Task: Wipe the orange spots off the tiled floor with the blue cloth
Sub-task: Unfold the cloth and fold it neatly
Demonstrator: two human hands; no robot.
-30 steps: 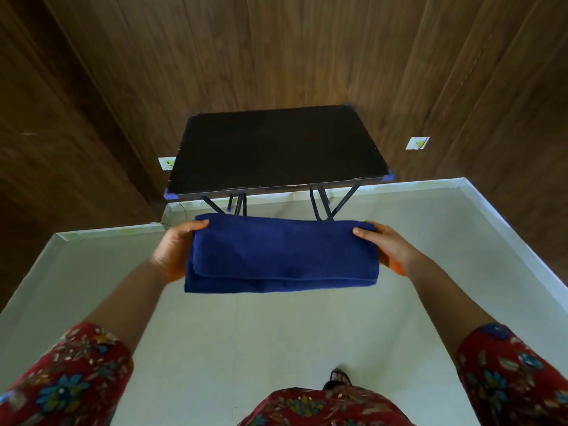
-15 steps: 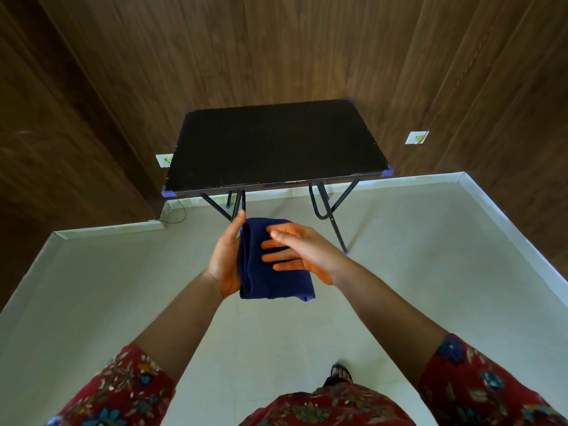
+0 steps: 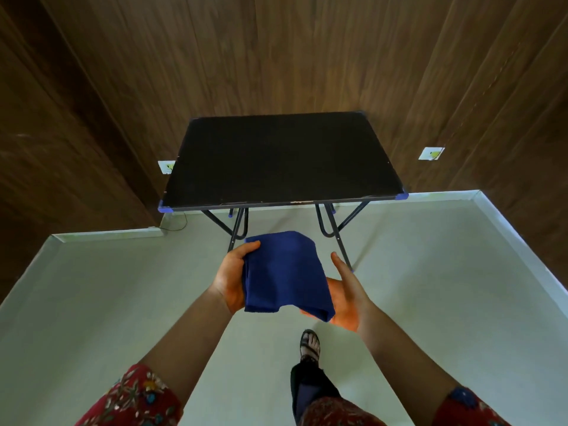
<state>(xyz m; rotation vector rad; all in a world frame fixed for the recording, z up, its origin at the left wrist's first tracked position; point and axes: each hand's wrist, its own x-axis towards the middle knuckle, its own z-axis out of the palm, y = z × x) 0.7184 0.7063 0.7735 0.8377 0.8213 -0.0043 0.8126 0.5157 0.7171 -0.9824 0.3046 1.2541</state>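
1. The tiled floor [image 3: 123, 302] filled the lower half of the frame, pale and plain. No orange spot could be made out on it, so the first thing was probably to find the marks before bending down.
2. The black table [image 3: 282, 158] stood at the upper centre against the wood wall, with its legs coming down just above the hands. Spots under it would likely call for reaching between those legs.
3. The blue cloth [image 3: 282, 272] sat folded into a thick pad at the centre of the frame, held in the air between both hands and well clear of the floor. A flat, firm pad would probably wipe better than a loose bundle, so any hanging corner was worth tucking in.
4. The left hand [image 3: 230, 278] gripped the cloth's left edge, with the thumb curled over the top.
5. The right hand [image 3: 347, 299] lay palm up and open under the lower right corner, fingers nearly straight, supporting rather than clasping.
6. A sandalled foot [image 3: 310, 344] stood at lower centre, and it was best kept off any marks.
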